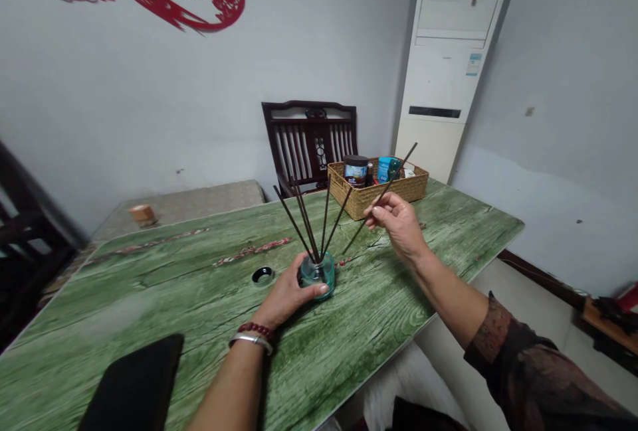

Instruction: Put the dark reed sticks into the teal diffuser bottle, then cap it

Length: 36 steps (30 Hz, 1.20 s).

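Observation:
A reed diffuser bottle (326, 275) of clear, teal-tinted glass stands upright on the green table. My left hand (292, 291) is wrapped around its left side, thumb across the front. Several dark reed sticks (326, 218) fan out from the bottle's neck. To the right, my right hand (396, 222) pinches a single dark reed stick (406, 155) between thumb and fingers. That stick slants up to the right, its lower end just right of the bottle and apart from it. A black ring-shaped cap (262, 275) lies left of the bottle.
Behind my right hand sits a woven basket (366, 202) with a dark-lidded jar (355, 171) and blue packaging. A black flat object (134, 384) lies at the table's (209, 311) near left. A wooden chair (312, 139) stands beyond the table, near a white cabinet-style air conditioner (443, 79).

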Each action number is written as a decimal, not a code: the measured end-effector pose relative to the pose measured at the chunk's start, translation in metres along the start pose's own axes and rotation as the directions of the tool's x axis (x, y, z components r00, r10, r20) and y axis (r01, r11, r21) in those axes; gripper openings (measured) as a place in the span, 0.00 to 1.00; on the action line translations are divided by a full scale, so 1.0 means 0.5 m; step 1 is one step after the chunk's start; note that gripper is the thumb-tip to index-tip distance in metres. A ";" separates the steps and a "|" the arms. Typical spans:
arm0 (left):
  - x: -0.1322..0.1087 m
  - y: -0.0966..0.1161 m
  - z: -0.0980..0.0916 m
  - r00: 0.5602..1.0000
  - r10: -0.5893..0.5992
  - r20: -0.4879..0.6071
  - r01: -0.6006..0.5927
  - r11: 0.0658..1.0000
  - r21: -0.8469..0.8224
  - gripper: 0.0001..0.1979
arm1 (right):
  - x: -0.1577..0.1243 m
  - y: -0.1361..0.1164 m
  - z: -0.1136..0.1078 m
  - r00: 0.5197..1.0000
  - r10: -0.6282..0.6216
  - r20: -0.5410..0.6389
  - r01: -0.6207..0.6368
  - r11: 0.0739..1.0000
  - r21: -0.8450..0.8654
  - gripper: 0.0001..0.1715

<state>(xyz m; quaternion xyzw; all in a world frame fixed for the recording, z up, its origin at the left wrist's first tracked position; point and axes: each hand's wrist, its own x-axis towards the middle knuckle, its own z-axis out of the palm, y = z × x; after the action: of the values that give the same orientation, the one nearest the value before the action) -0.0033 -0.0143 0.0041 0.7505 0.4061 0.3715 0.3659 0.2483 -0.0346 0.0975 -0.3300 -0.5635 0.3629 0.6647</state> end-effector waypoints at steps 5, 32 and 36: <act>0.000 -0.003 0.000 1.000 0.012 0.010 -0.012 1.000 -0.021 0.36 | 0.000 -0.002 0.076 0.995 -0.032 0.098 0.028 0.999 0.037 0.17; 0.002 -0.018 0.002 0.999 0.015 0.038 -0.014 1.000 -0.005 0.36 | -0.036 0.130 0.057 0.989 0.018 0.148 0.062 0.852 -0.520 0.05; 0.002 -0.007 0.001 0.999 -0.017 0.035 0.016 1.000 0.022 0.34 | -0.023 0.179 -0.010 0.998 0.053 0.039 -0.022 0.822 -0.570 0.05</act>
<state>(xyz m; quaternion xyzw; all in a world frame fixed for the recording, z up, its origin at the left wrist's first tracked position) -0.0036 -0.0124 0.0011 0.7575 0.4098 0.3505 0.3680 0.2422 0.0019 0.0149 -0.5143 -0.6570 0.2001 0.5136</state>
